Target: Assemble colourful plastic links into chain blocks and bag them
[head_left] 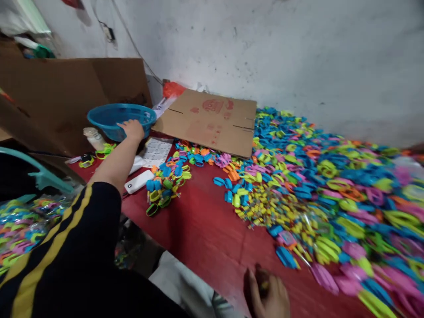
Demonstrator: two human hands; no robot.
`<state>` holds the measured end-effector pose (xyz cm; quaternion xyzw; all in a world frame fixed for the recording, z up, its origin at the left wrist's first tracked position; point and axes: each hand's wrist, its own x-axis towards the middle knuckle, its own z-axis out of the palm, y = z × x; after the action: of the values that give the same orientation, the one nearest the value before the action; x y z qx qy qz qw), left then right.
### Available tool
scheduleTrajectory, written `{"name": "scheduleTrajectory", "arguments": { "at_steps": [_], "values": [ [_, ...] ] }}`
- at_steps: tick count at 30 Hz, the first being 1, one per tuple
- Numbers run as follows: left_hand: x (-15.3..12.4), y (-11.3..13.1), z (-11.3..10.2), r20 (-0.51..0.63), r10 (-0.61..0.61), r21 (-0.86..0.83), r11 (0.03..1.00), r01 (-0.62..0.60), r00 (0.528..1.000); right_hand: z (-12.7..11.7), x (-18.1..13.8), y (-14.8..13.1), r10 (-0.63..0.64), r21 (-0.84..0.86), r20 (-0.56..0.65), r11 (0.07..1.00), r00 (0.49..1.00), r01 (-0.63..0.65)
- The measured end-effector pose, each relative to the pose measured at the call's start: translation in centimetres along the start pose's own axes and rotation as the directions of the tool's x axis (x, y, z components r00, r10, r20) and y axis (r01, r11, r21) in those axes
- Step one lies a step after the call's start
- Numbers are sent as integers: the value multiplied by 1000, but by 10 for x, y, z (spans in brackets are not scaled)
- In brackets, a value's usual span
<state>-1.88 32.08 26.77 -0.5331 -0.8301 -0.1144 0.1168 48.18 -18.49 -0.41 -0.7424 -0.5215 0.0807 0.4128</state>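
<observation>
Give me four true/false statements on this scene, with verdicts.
1. The left hand touches the blue basin. True.
2. The right hand rests on the cardboard. False: it is at the near edge of the red table.
3. Plastic pieces lie spread across the table. True.
4. The left sleeve is plain black. False: the sleeve has yellow stripes.

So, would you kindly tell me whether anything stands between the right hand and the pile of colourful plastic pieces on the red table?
Nothing visible does: only a stretch of the red table lies between the right hand and the nearest plastic pieces of the pile.
</observation>
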Motion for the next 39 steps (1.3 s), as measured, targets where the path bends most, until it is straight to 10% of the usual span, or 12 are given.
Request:
{"name": "scheduleTrajectory", "arguments": {
  "at_steps": [6, 11, 16, 21, 25, 28, 39],
  "values": [
    [-103, 109, -25, -129, 420, -220, 871, -439, 898, -1, 2, 4, 62, 186, 67, 980, 996, -73],
    [-301, 210, 18, 122, 861, -562, 471, -681, 495, 9, 2, 6, 26, 144, 16, 989, 1000, -28],
    [-384, 262, 64, 411, 557, -451, 812, -370, 722, 8, 1, 8, 70, 138, 4, 988, 998, -70],
    [-385, 219, 77, 394, 594, -580, 753, -311, 702, 5, 1, 13, 230, 295, -117, 937, 966, -187],
    [-433, 151, 64, 320, 703, -904, 428, -18, 635, 6, 3, -6, 409, 530, -80, 790, 909, -308],
    [-483, 113, 37, 197, 768, -963, 267, -25, 609, -1, 7, -43, 354, 708, 78, 638, 932, -301],
    [-513, 98, -13, -509, 715, -700, -21, -714, 478, -27, 26, -117, 146, 629, 103, 757, 984, -178]
  ]
}}
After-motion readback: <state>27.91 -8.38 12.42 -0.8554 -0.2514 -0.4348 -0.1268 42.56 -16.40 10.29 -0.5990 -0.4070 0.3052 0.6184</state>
